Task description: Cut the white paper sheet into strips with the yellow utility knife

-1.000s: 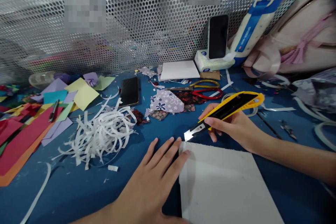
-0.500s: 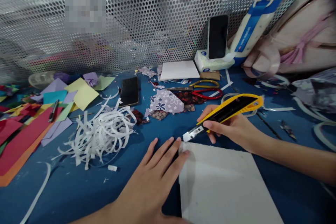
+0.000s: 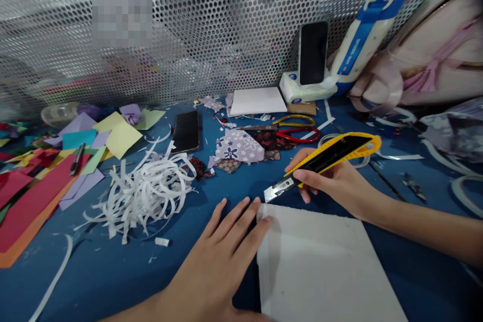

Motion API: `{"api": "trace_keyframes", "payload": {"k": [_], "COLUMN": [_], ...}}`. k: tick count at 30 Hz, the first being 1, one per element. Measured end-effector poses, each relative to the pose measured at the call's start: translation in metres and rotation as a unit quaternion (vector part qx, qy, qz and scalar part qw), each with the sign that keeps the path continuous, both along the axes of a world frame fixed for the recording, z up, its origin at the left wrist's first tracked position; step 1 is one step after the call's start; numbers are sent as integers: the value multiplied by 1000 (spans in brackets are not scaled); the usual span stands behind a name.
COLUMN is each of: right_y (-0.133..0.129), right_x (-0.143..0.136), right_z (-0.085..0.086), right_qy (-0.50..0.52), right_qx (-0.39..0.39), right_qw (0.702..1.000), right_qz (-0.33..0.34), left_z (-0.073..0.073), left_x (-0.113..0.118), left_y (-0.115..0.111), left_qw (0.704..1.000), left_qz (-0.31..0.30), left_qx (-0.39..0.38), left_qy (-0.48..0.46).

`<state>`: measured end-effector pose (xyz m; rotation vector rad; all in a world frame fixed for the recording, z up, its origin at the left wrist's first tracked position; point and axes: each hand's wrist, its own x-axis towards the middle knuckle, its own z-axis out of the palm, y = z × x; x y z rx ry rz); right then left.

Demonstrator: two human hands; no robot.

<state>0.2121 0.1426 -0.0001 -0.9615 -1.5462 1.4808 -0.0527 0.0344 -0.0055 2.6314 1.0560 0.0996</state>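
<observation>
My right hand (image 3: 328, 178) is closed around a yellow and black utility knife (image 3: 324, 158), its blade pointing down and left. The blade tip is close to the far left corner of a white board (image 3: 324, 266); whether it touches, I cannot tell. My left hand (image 3: 226, 246) lies flat with fingers spread, its fingertips at the board's far left corner and the index finger resting on the board. The board lies flat on the blue table (image 3: 177, 271), its near end cut off by the frame.
Left of my hands lies a heap of white paper strips (image 3: 147, 196), with coloured papers (image 3: 41, 196) beyond. Scissors (image 3: 294, 128), fabric scraps (image 3: 239, 145) and a dark phone (image 3: 186, 131) lie further back. A perforated metal panel (image 3: 211, 25) closes off the rear.
The utility knife has shifted slightly, its blade tip lifting a little up and right from the board's corner. My left hand and the board have stayed in place.
</observation>
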Motion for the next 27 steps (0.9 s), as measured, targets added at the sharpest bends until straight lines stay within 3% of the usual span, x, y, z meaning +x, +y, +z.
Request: {"api": "trace_keyframes", "payload": {"k": [27], "right_y": [1], "right_x": [2], "right_z": [0], "right_qy": [-19], "right_qx": [1], "right_qw": [997], "right_qz": [69], "left_z": [0], "left_x": [0], "left_y": [0], "left_qw": [1000], "left_qz": [0], "left_qx": [9], "left_qy": [-10]}}
